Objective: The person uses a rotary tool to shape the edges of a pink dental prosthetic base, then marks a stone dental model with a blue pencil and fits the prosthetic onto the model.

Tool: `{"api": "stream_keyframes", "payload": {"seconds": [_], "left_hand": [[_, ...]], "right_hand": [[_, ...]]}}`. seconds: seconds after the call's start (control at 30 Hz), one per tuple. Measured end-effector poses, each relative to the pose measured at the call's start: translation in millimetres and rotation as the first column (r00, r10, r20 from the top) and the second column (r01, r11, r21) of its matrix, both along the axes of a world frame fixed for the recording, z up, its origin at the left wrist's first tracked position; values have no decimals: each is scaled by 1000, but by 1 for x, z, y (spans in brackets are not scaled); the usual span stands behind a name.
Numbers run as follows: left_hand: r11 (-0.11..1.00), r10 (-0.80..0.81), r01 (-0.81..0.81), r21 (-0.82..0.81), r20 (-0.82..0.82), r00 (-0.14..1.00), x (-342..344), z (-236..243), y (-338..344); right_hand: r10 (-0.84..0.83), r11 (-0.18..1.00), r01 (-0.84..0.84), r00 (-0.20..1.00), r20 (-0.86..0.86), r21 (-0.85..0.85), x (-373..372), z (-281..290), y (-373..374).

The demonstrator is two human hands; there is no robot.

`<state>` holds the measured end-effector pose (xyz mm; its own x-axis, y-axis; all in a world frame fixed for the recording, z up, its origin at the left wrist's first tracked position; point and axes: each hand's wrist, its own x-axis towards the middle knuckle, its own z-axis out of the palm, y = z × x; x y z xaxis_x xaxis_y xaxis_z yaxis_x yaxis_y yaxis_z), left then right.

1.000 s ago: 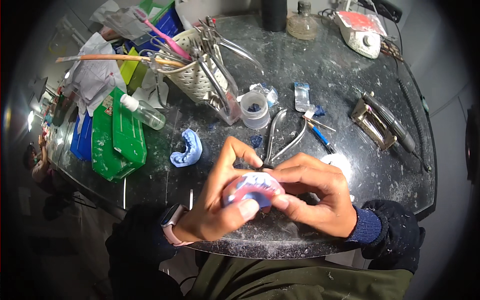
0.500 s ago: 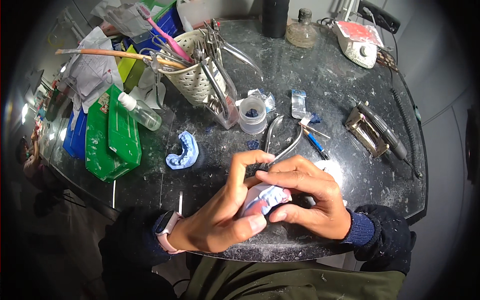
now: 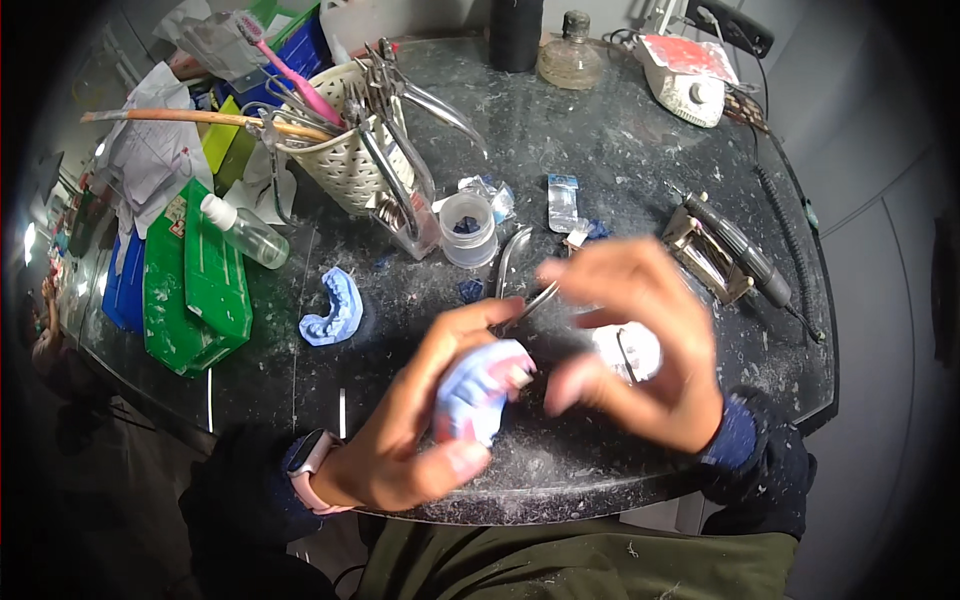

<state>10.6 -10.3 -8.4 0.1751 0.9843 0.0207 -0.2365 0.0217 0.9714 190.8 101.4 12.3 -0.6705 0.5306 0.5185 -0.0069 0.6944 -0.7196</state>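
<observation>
My left hand (image 3: 410, 430) grips a blue dental cast (image 3: 472, 392) with pink patches and a small pale piece on it, blurred by motion. My right hand (image 3: 650, 340) is off the cast to its right, fingers curved and apart, also blurred. Behind both hands lie steel pliers (image 3: 510, 260), partly hidden by my fingers. A white round object (image 3: 615, 350) shows beneath my right hand. A second blue cast (image 3: 339, 305) rests left of my hands. A clear plastic pot with blue bits (image 3: 467, 235) stands beyond the pliers.
A woven cup of tools (image 3: 335, 170) and green trays (image 3: 210, 315) with a spray bottle (image 3: 250, 235) fill the left. At right sit a handpiece on a stand (image 3: 745, 260) and a white unit (image 3: 690, 90). A dark cylinder (image 3: 512, 35) stands at the back. A person is at far left.
My right hand has let go of the cast and moved right and upward, fingers spreading. My left hand has turned the cast and shifted a little left in view.
</observation>
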Motion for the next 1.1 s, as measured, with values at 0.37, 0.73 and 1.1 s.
{"api": "stream_keyframes", "payload": {"seconds": [0.37,0.73,1.1], "left_hand": [[993,65,-57,-104,78,995,4,5,0],[999,51,-47,27,-158,986,2,7,-3],[957,116,-68,283,-156,981,6,-20,-9]], "right_hand": [[-524,811,267,726,446,520,18,-27,34],[-186,977,205,956,225,-63,12,-6,11],[377,803,-269,920,105,-532,6,-17,-9]]}}
